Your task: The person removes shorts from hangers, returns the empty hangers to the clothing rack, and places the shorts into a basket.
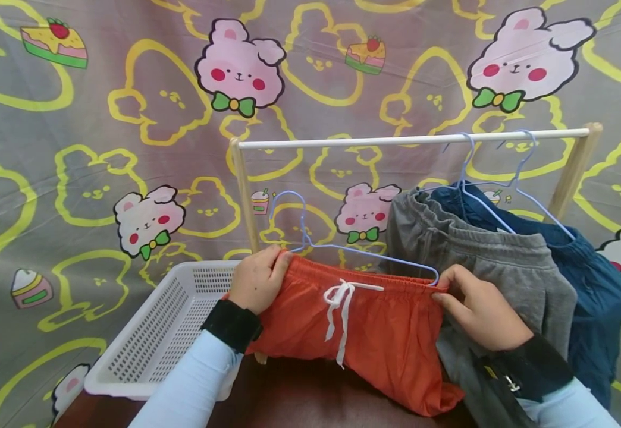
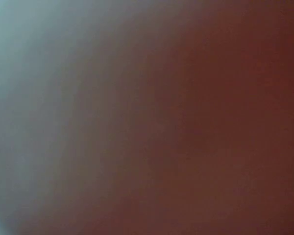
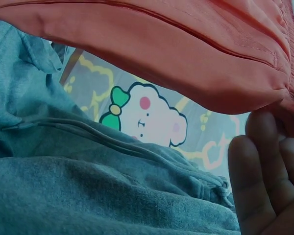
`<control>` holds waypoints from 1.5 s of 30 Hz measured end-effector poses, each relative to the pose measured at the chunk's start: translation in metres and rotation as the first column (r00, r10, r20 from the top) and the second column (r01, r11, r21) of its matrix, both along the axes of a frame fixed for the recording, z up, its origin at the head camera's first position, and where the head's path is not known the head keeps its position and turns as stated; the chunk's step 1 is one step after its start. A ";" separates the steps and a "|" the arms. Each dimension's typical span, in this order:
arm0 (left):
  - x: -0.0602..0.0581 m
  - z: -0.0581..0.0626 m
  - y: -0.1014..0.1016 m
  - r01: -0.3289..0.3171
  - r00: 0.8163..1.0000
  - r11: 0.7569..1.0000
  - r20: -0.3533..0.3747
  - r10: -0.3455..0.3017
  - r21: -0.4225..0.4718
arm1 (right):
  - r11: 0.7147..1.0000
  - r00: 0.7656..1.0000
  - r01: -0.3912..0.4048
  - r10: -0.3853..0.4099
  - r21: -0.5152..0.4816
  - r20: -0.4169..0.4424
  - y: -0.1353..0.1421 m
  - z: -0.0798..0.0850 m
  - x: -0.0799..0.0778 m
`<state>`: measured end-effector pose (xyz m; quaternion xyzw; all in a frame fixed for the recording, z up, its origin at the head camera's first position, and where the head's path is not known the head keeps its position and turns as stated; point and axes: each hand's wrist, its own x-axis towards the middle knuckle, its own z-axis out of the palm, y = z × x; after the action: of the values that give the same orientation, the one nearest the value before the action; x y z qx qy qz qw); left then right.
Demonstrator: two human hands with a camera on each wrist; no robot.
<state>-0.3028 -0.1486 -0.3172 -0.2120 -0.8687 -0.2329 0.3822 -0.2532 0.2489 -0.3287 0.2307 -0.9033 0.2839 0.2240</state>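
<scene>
Orange shorts [image 1: 385,327] with a white drawstring [image 1: 341,297] hang between the two hands in the head view. A light blue hanger [image 1: 364,249] sits in their waistband, its hook up at the left. My left hand [image 1: 257,282] grips the left end of the waistband. At the right end, my right hand [image 1: 479,309] pinches the waistband between thumb and fingers, beside the hanger's tip. Fingers [image 3: 247,171] of that hand show under the orange cloth [image 3: 152,54] in the right wrist view. The left wrist view is only a reddish blur.
A rack with a white rail [image 1: 342,142] stands behind. On its right side hang grey shorts [image 1: 482,255] and dark blue shorts [image 1: 594,285] on blue hangers. A white perforated basket [image 1: 155,333] is at the left on the dark red tabletop [image 1: 300,395]. Patterned cloth [image 1: 128,119] covers the back.
</scene>
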 end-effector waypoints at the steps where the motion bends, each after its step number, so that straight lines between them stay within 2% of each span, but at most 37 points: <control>1: 0.000 0.000 0.000 0.003 1.000 1.000 0.004 -0.003 0.002 | 1.000 1.000 0.006 -0.006 0.001 -0.009 0.000 -0.001 0.000; 7: 0.002 -0.001 0.003 0.018 1.000 1.000 0.015 -0.019 0.016 | 0.998 0.991 0.042 -0.035 0.053 -0.132 -0.005 -0.008 0.001; 10: 0.002 -0.002 0.004 0.026 1.000 1.000 0.005 -0.026 0.016 | 0.996 0.987 0.038 -0.024 0.085 -0.157 -0.008 -0.011 0.002; 13: 0.003 -0.002 0.006 0.042 0.999 0.999 -0.005 -0.042 0.012 | 0.993 0.992 0.024 -0.010 0.113 -0.126 -0.011 -0.011 0.001; 20: 0.006 -0.002 0.010 0.076 0.997 0.997 -0.007 -0.076 -0.023 | 0.992 1.000 0.013 -0.016 0.127 0.024 -0.014 -0.018 0.000; 31: 0.007 -0.001 0.013 0.073 0.997 0.996 -0.020 -0.074 -0.043 | 0.990 0.997 -0.004 -0.007 0.141 0.078 -0.012 -0.019 0.002; 40: 0.007 -0.002 0.013 0.076 0.997 0.996 0.014 -0.075 -0.038 | 0.995 0.999 -0.008 0.011 0.097 -0.033 -0.006 -0.023 -0.002; 45: 0.008 -0.003 0.014 0.069 0.998 0.996 0.020 -0.068 -0.056 | 1.000 0.993 0.004 -0.001 0.028 -0.118 -0.005 -0.025 -0.005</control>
<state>-0.2951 -0.1343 -0.3207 -0.2501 -0.8707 -0.2231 0.3600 -0.2581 0.2435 -0.3539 0.2491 -0.8927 0.2569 0.2740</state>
